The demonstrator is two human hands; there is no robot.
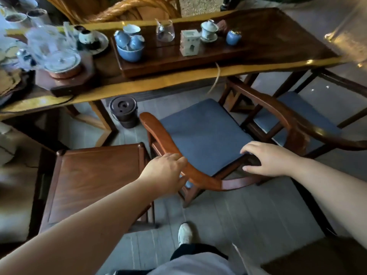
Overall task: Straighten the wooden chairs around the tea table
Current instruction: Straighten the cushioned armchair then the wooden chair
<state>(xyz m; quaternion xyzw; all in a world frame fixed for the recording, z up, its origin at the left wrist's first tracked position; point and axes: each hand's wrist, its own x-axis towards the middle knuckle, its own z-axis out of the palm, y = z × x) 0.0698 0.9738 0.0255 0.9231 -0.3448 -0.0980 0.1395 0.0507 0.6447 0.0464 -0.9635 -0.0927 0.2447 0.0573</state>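
Gleaming reddish curved-rail wooden chair (158, 133), blue cushion (204, 133), angled.

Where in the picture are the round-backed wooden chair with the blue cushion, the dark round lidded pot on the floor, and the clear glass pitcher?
Round-backed wooden chair (162, 133): head view, on its left arm rail.
Dark round lidded pot (123, 107): head view, on its lid.
Clear glass pitcher (165, 31): head view, on its body.

The room is dim, with daylight entering from the upper right and laying glare on the polished floor (345, 42) there. The glassware (53, 46) at upper left is smeared by motion blur. Straight lines bow toward the frame edges, and the corners fall dark and soft.
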